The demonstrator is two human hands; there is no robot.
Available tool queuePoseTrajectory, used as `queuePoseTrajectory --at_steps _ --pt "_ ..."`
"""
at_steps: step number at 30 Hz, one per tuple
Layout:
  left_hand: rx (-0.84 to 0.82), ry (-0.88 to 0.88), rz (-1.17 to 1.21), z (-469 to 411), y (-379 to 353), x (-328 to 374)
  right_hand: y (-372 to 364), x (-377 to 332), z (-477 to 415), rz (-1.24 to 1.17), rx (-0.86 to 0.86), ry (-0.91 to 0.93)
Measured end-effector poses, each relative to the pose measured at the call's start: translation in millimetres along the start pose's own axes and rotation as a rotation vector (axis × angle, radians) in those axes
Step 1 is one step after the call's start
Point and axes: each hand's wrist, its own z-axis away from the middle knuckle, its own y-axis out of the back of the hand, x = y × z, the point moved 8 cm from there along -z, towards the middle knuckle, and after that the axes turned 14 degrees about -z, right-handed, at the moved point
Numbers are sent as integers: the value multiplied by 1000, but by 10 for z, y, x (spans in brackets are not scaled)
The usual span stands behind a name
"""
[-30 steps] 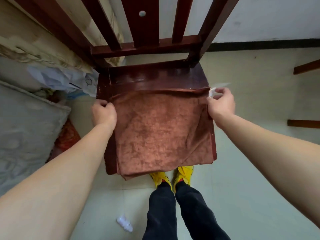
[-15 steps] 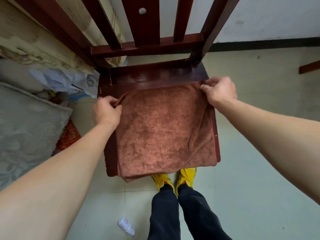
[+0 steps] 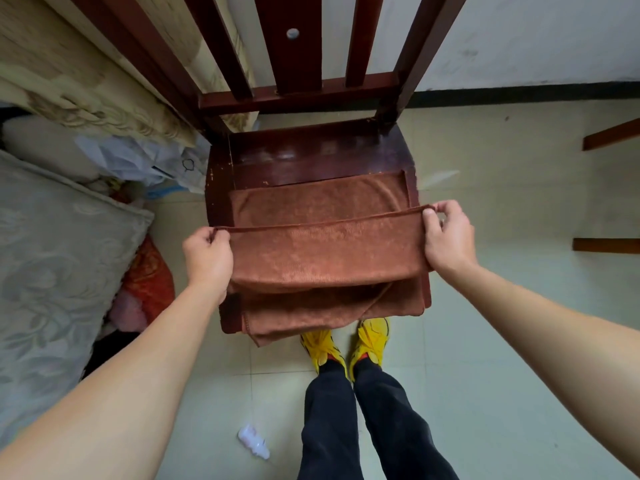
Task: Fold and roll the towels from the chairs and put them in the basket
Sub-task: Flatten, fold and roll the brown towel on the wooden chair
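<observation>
A brown towel (image 3: 322,251) lies on the seat of a dark red wooden chair (image 3: 311,157). My left hand (image 3: 207,258) pinches the left end of its lifted edge, and my right hand (image 3: 448,237) pinches the right end. That edge stretches taut between the hands above the seat. A flat layer of towel shows beyond the edge, and the lower layer hangs slightly over the chair's front. No basket is in view.
A bed with a patterned cover (image 3: 52,244) and a heap of bags and cloth (image 3: 145,161) fill the left. My yellow shoes (image 3: 346,344) stand just in front of the chair. A small plastic bottle (image 3: 252,441) lies on the tiled floor. Other wooden legs (image 3: 606,244) show at right.
Both hands have drawn the towel's far edge back from the rear of the seat toward me, lifting it into a taut line and laying a fold over the lower layer.
</observation>
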Motion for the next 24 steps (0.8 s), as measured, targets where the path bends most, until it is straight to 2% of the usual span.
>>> queuePoseTrajectory --at_steps 5,11,18,21,24 --pt "46 -177 -196 -153 -53 231 -110 -145 -233 113 -18 70" --pt "165 -159 -320 -389 -175 396 -361 -287 -627 185 -19 113" --pt "230 -173 -439 -547 -255 518 -414 -229 -738 338 47 39" --pt "212 -167 -469 -596 -257 527 -389 -250 -721 408 51 30" --pt "162 -272 -522 -635 -268 617 -349 -323 -709 425 28 86"
